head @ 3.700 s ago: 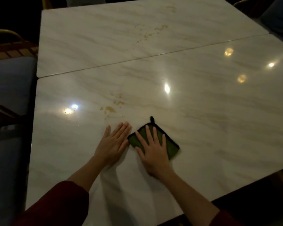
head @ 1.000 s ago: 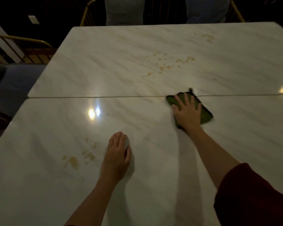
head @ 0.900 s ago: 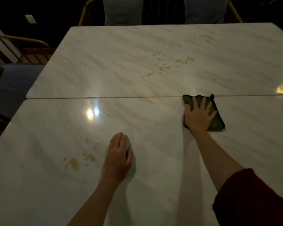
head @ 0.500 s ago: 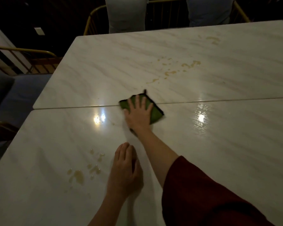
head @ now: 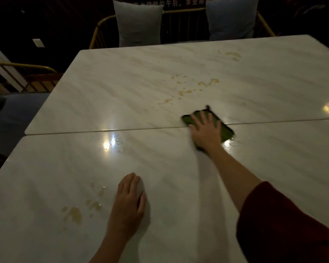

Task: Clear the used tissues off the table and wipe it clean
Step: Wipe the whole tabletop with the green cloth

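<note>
No used tissues show anywhere on the white marble-veined tabletop (head: 179, 168), so that half of the job looks done (or they lie out of view). The wiping seems about midway.

At nine o'clock from the left hand (head: 128, 204), a cluster of tan liquid puddles (head: 74, 213) sits unwiped on the near slab. The left hand lies palm down on the stone with its fingers together and gently curved. It holds nothing and is apparently bracing.

Beyond the straight seam (head: 103, 130) between the two slabs, at eleven o'clock from the right hand (head: 205, 133), a scatter of amber drips and squiggles (head: 188, 90) waits on the far slab. It is near the cloth but not touched by it. The right hand presses flat, fingers spread and straight, on the dark green square wiping cloth (head: 225, 128), which straddles the seam right of centre. A fainter yellowish smear (head: 231, 55) lies well off at one o'clock, near the far edge. That leaves three soiled patches.

The top is hard, polished and glossy, and it throws back ceiling lights as bright spots. Fine droplets glint around the reflections near the seam, which suggests damp passes there. The cloth looks soft and thick and lies flat, with a darker bound edge and a small loop at its far corner.

Past the far edge, two pale grey square cushions (head: 139, 23) stand against a thin gold metal chair frame (head: 95, 37).
</note>
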